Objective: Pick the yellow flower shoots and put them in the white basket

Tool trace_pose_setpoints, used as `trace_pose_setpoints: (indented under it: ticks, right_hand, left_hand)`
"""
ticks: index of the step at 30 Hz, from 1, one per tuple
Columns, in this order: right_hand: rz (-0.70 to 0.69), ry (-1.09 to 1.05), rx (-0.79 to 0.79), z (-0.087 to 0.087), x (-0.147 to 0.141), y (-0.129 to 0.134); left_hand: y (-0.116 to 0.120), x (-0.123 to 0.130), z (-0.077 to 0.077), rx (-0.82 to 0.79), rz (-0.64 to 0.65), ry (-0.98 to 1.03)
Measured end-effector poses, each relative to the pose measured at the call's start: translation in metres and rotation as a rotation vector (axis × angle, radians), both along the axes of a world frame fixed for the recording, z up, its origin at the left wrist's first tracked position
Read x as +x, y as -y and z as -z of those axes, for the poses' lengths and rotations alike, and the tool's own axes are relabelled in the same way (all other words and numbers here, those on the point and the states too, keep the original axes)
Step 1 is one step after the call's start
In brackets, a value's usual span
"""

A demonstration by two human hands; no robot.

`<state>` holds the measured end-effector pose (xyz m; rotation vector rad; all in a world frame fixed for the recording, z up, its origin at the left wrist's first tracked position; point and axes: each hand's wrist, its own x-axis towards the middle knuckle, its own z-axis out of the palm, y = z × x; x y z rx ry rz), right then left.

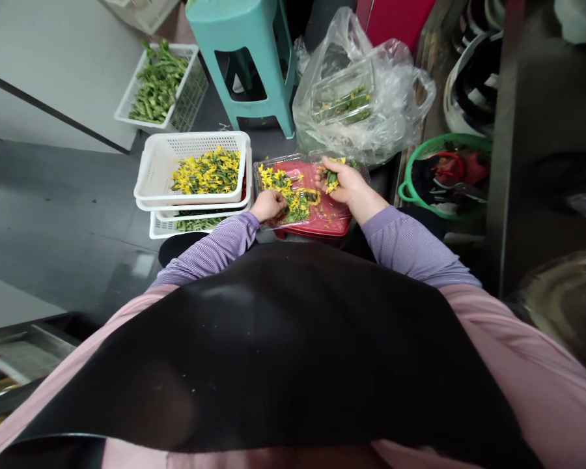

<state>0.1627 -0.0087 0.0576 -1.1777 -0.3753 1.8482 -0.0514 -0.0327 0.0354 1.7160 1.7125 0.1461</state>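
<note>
Flowers (299, 207) seem part-gathered: right hand (346, 182) clasps a bunch (331, 179), fingers curled; left hand (267, 206), fingers together, grip unclear, touches loose ones in tray (297, 167); basket (155, 170) holds more.

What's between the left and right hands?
Yellow-flowered stems in a clear plastic tray, as the head view shows. The left hand is at their edge; the right hand holds a small bunch.

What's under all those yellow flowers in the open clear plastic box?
Around the small yellow flowers with green stems, red shows through the open clear plastic box. Directly beneath the heap and the left hand, it's covered, so I can't tell.
</note>
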Motion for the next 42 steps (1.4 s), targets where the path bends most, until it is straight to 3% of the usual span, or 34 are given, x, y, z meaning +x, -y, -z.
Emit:
trace_pose_setpoints:
  ticks: [3,5,17,21,26,28,31,34,36,39,42]
  right_hand:
    - [-0.068,0.009,-0.008,-0.006,-0.001,0.005]
    - [-0.106,0.018,-0.021,-0.008,-0.003,0.009]
    - [-0.255,0.224,-0.019,-0.007,-0.01,0.013]
    - [-0.326,0.414,0.051,0.0,-0.014,0.018]
    - [-0.482,0.612,0.093,0.01,-0.022,0.027]
    - [-0.478,0.62,0.136,0.01,-0.025,0.028]
    - [-0.413,0.501,0.182,0.007,-0.026,0.027]
    - [-0.303,0.288,0.13,0.001,-0.021,0.02]
    - [-0.223,0.171,0.055,-0.003,-0.015,0.014]
    - [-0.152,0.078,-0.027,-0.007,-0.007,0.008]
    - [-0.175,0.046,-0.02,-0.008,-0.003,0.007]
  left_hand:
    - [0.008,0.018,0.012,-0.063,0.228,-0.214]
    - [0.011,0.031,0.017,-0.086,0.291,-0.32]
    - [0.002,0.03,0.033,0.005,0.24,-0.261]
    - [0.002,0.021,0.025,0.066,0.161,-0.003]
    - [0.009,0.014,0.004,0.136,0.097,0.283]
    - [0.01,0.015,-0.002,0.152,0.13,0.345]
    - [0.003,0.011,-0.006,0.052,0.153,0.414]
    - [-0.008,-0.001,-0.004,-0.038,0.089,0.237]
    - [-0.014,-0.007,-0.003,0.045,0.083,-0.011]
    - [-0.021,-0.006,-0.001,0.268,0.273,-0.254]
    - [-0.025,0.005,0.003,0.312,0.501,-0.306]
